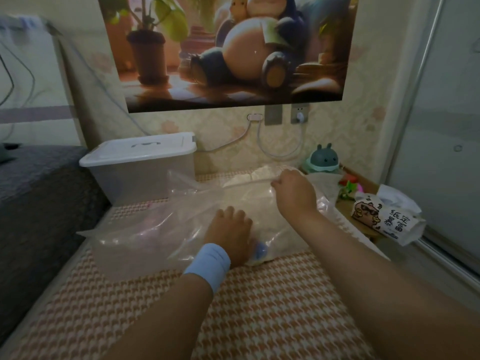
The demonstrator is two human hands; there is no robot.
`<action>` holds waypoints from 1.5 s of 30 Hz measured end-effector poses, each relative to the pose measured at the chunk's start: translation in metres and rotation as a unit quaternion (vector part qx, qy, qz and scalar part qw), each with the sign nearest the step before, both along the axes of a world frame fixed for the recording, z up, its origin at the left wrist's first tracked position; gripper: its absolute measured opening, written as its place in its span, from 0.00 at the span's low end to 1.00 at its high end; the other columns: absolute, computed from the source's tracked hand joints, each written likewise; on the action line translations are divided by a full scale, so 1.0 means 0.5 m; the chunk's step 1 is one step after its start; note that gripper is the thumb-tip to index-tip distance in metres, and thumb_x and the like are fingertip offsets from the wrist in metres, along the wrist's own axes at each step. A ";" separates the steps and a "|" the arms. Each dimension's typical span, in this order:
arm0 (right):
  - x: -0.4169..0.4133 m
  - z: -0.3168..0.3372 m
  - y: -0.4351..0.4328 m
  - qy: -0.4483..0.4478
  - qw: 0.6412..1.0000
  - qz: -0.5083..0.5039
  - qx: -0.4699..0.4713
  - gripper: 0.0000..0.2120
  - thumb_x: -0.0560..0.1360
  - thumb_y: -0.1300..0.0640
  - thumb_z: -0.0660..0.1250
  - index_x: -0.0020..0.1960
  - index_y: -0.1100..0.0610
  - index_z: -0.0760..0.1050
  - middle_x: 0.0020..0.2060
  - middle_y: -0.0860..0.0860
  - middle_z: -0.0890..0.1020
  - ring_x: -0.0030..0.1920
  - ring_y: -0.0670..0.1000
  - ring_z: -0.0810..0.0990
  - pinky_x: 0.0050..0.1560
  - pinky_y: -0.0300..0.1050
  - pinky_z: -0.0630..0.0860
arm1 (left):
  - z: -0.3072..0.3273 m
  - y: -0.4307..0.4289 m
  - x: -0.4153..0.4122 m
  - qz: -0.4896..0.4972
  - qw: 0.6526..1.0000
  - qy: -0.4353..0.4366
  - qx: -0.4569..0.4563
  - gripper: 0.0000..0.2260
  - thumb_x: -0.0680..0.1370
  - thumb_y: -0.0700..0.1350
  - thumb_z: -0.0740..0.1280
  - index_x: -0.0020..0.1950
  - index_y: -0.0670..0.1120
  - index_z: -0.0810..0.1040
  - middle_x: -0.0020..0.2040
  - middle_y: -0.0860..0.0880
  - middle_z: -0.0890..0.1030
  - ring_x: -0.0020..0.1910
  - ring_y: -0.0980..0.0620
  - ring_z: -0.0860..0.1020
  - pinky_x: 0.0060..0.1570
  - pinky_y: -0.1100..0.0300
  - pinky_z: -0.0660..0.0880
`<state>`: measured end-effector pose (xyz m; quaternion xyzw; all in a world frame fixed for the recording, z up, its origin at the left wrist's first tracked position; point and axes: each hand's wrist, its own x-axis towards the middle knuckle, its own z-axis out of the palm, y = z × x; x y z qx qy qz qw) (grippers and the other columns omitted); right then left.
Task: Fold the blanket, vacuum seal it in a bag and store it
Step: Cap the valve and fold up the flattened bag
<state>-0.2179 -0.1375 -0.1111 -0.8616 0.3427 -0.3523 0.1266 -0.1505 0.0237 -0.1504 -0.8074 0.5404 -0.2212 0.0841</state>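
Note:
A clear plastic vacuum bag (145, 224) lies across the houndstooth-patterned bed (259, 307), with a folded cream blanket (249, 201) inside it. My left hand (230, 236), a light blue band on its wrist, presses down flat on the bag near a blue valve (260, 249). My right hand (292, 189) pinches the bag's far edge, the zip strip, at the blanket's far side. The bag's left part lies loose and wrinkled.
A lidded translucent storage box (140, 165) stands at the back left by the wall. A dark grey quilt (39, 193) lies to the left. A tissue pack (384, 216), a green toy lamp (323, 159) and small items sit at right, by a white door.

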 end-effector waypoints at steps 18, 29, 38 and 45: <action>0.031 -0.163 -0.039 0.359 0.918 0.166 -0.013 0.35 0.76 0.29 0.52 0.78 0.34 0.42 0.79 0.46 0.35 0.79 0.51 0.34 0.71 0.76 0.40 | -0.048 -0.050 0.135 0.054 0.985 0.156 -0.056 0.22 0.78 0.58 0.57 0.72 0.55 0.64 0.73 0.50 0.64 0.71 0.48 0.63 0.71 0.47 0.56; 0.091 -0.111 0.084 0.324 0.898 0.198 -0.222 0.27 0.77 0.50 0.62 0.75 0.52 0.61 0.75 0.59 0.61 0.74 0.60 0.59 0.69 0.59 0.60 | 0.001 0.067 0.169 0.121 0.951 0.284 0.026 0.27 0.80 0.64 0.50 0.78 0.58 0.53 0.78 0.53 0.58 0.75 0.50 0.59 0.75 0.48 0.49; 0.061 -0.159 0.109 0.417 0.876 0.210 -0.118 0.44 0.73 0.36 0.67 0.78 0.38 0.42 0.80 0.52 0.45 0.79 0.59 0.45 0.73 0.72 0.48 | 0.039 0.216 0.166 0.227 0.908 0.183 -0.299 0.23 0.70 0.36 0.64 0.64 0.51 0.73 0.65 0.48 0.72 0.65 0.45 0.68 0.66 0.52 0.61; 0.018 -0.113 0.092 0.425 0.886 0.172 -0.076 0.41 0.69 0.46 0.72 0.75 0.40 0.52 0.72 0.51 0.62 0.72 0.56 0.63 0.69 0.65 0.65 | 0.038 0.272 0.164 0.386 0.668 0.503 -0.390 0.25 0.76 0.51 0.63 0.70 0.42 0.64 0.65 0.40 0.70 0.59 0.39 0.72 0.55 0.50 0.73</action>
